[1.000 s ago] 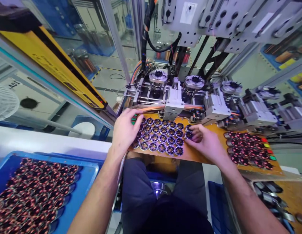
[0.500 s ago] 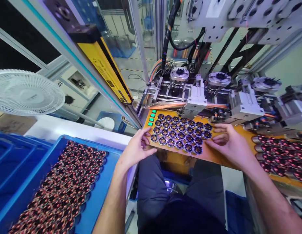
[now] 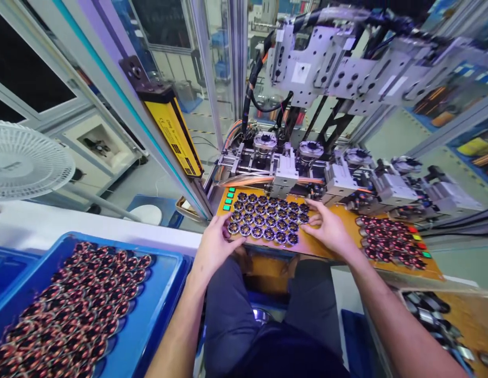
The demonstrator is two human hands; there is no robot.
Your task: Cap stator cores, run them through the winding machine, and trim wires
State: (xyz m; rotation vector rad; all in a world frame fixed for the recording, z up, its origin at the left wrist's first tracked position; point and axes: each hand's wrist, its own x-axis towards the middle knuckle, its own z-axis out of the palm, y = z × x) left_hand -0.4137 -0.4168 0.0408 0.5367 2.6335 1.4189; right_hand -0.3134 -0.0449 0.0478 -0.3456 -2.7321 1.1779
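Observation:
Several rows of ring-shaped motor stator cores (image 3: 269, 220), metallic with dark insides, stand close together on an orange work board (image 3: 326, 249). My left hand (image 3: 215, 242) is at the left end of these rows, its thumb stretched along the front edge and its fingers curved beside the end cores. At the opposite end my right hand (image 3: 326, 224) has thumb and fingers apart, the fingertips at the outermost cores. Neither hand has a core lifted. Whether every fingertip touches metal is hard to tell.
Behind the board stands a winding machine (image 3: 285, 170) with several stations. Green buttons (image 3: 228, 201) line the board's left end. Wound stators (image 3: 389, 239) with reddish wire sit at right; more fill a blue tray (image 3: 165, 262) at left. A yellow sensor bar (image 3: 175, 136) and white fan (image 3: 29, 160) are nearby.
The camera view has shifted, showing more of the machine and the board's right end. Both hands stay at the two ends of the core rows, which keep their arrangement.

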